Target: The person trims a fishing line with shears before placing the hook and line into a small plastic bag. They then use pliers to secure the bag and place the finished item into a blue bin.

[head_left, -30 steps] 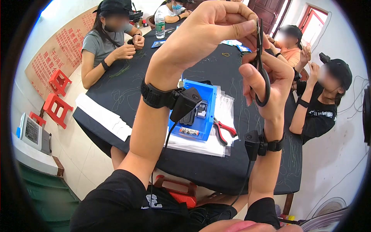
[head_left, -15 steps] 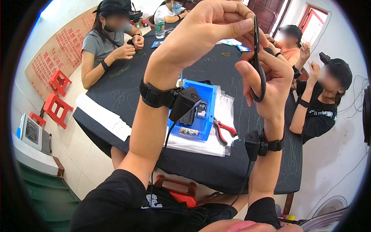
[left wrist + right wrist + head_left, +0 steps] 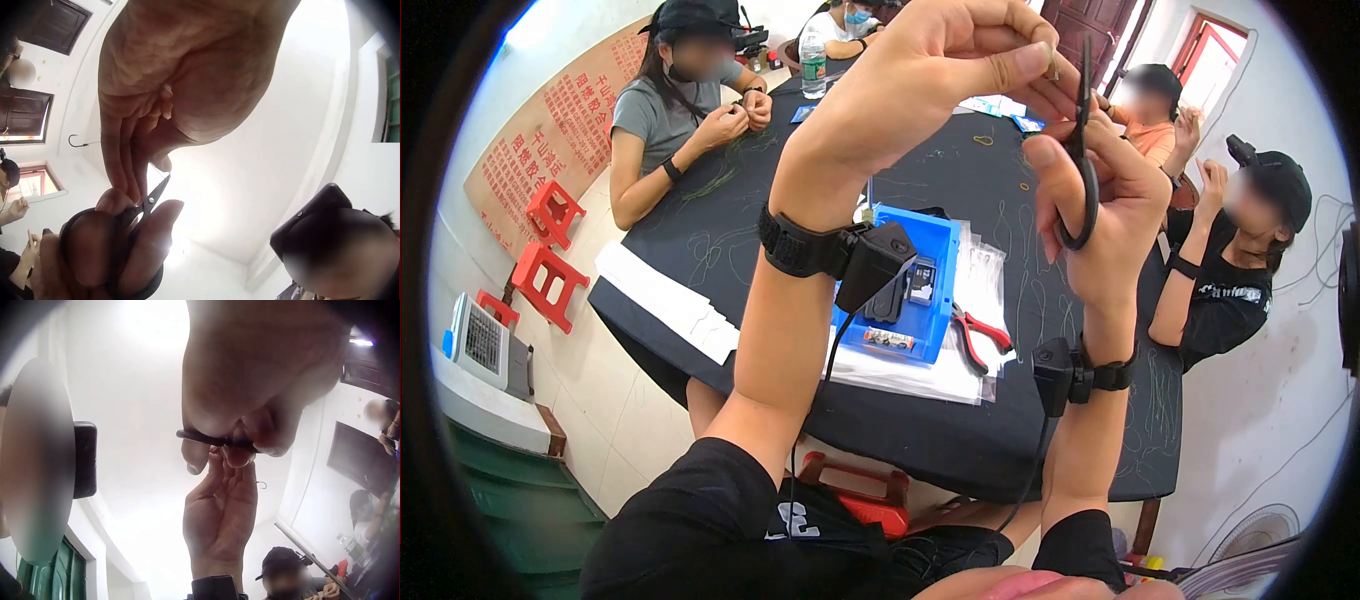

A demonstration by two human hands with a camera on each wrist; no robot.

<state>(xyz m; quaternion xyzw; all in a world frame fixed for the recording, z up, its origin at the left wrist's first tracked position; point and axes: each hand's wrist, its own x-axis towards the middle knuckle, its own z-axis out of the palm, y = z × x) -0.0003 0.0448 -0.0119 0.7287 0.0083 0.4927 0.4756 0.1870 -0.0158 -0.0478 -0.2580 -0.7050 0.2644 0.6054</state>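
Scissors (image 3: 1084, 110) shifted right since earlier, blades now right of left hand's (image 3: 925, 90) fingertips. One pair, raised above tabletop (image 3: 940, 440) — right hand's (image 3: 1115, 215) fingers curled through handles. Left fingers pinch thin line (image 3: 95, 142). One hook (image 3: 80, 145) beyond them, plain in wrist views, lost in head view. One blue tray (image 3: 947, 270), one pliers (image 3: 990, 331), near. Left knuckles cut off at head view's top; line hard to trace.

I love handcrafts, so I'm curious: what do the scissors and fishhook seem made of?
Scissors: satin grey blades, probably steel, given the bright pivot; black handle loops could be plastic or coated metal. Fishhook: likely dark metal wire, thin, curved; finish too small to judge.
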